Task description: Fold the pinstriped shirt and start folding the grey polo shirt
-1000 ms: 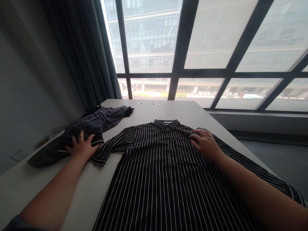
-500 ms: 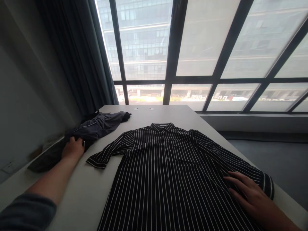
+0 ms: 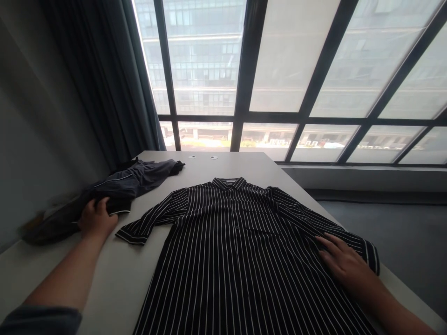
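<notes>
A black shirt with white stripes (image 3: 223, 242) lies spread front up, its collar toward the window and its lower part cut off by the picture's bottom edge. My right hand (image 3: 344, 260) rests open on the shirt's right side, close to the sleeve, with fingers stretched out. At the left, my left hand (image 3: 96, 218) is at the near edge of a crumpled dark grey garment (image 3: 139, 179) with thin white piping. Its fingers are apart and bent a little over the dark cloth, and nothing shows pinched between them.
Both garments lie on a white table (image 3: 240, 163) with two small round fittings near its far end. A dark curtain (image 3: 104, 83) and wall stand close on the left. Large framed windows (image 3: 206, 70) rise behind; grey floor (image 3: 401, 232) shows right of the table's edge.
My left hand's fingers have loosened from the dark garment, and a piped black edge of it now shows beside them. My right hand stays on the striped shirt. The view has shifted slightly.
</notes>
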### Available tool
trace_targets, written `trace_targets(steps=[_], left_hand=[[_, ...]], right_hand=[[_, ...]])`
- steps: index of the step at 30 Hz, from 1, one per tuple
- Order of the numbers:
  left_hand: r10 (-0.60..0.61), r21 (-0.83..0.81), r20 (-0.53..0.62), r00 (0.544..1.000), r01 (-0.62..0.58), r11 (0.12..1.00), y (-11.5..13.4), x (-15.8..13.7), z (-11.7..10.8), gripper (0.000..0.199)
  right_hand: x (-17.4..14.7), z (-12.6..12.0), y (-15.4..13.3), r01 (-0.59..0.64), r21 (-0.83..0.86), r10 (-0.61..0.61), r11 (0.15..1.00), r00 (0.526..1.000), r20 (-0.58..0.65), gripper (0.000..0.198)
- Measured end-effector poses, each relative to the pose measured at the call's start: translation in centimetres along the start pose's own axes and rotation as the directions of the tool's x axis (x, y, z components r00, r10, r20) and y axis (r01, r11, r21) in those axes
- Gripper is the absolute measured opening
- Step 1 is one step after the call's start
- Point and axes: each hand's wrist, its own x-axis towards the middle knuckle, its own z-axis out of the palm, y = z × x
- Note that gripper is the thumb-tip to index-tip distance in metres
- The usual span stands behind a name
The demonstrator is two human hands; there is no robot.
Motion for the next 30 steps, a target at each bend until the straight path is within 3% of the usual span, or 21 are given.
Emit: trace_targets(steps=[2, 5, 9, 11, 13, 16, 20, 22, 25, 26, 28, 30], left_hand=[[0.056, -0.008, -0.109, 0.992, -0.058, 0.998, -0.1, -0.9, 0.0, 0.057], [0.276, -0.006, -0.178, 0.945, -0.282, 0.959, 0.5, -2.5, 0.5, 0.051], [0.586, -0.123, 0.006, 0.81, -0.581, 0.804, 3.3, -6.1, 2.4, 0.049], [0.659, -0.143, 0.09, 0.747, -0.645, 0.751, 4.9, -8.2, 3.2, 0.049], [0.689, -0.132, 0.123, 0.714, -0.677, 0.724, 6.3, -10.2, 3.5, 0.049], [0.733, -0.14, 0.142, 0.666, -0.719, 0.681, 8.0, -13.4, 2.6, 0.05], [0.816, -0.275, 0.261, 0.516, -0.771, 0.575, 10.2, -18.4, 0.0, 0.054], [0.831, -0.347, 0.331, 0.448, -0.761, 0.548, 11.0, -21.2, -1.5, 0.061], [0.851, -0.443, 0.386, 0.356, -0.738, 0.51, 11.0, -24.7, -3.8, 0.072], [0.869, -0.478, 0.377, 0.321, -0.736, 0.479, 10.6, -25.6, -4.6, 0.074], [0.905, -0.54, 0.319, 0.281, -0.731, 0.418, 9.0, -27.0, -6.3, 0.073], [0.923, -0.571, 0.239, 0.303, -0.725, 0.386, 7.1, -28.1, -7.6, 0.063]], right_hand=[[0.2, 0.3, 0.6, -0.055, -0.071, 0.055, 0.996, 0.998, 0.002, 0.066], [0.2, 0.5, 1.2, -0.076, -0.156, 0.084, 0.985, 0.995, 0.047, 0.066], [-0.1, 0.3, 1.4, -0.09, -0.259, 0.118, 0.962, 0.988, 0.095, 0.064], [-0.2, 0.4, 1.4, -0.083, -0.294, 0.127, 0.952, 0.983, 0.131, 0.062], [-0.1, 0.5, 1.2, -0.124, -0.326, 0.184, 0.937, 0.97, 0.16, 0.064], [0.1, 0.5, 0.8, -0.232, -0.356, 0.305, 0.905, 0.938, 0.166, 0.069], [0.6, -0.7, 0.0, -0.286, -0.294, 0.337, 0.912, 0.931, 0.14, 0.067], [0.3, -2.0, -1.2, -0.239, -0.225, 0.263, 0.944, 0.961, 0.083, 0.064], [-1.9, -4.8, -4.2, -0.014, -0.007, 0.015, 1.0, 0.993, 0.117, 0.062], [-3.3, -5.9, -5.5, 0.07, 0.111, -0.09, 0.991, 0.978, 0.187, 0.061], [-6.9, -8.0, -7.8, 0.155, 0.339, -0.277, 0.928, 0.896, 0.347, 0.056], [-10.9, -9.7, -9.2, 0.174, 0.482, -0.4, 0.859, 0.816, 0.418, 0.052]])
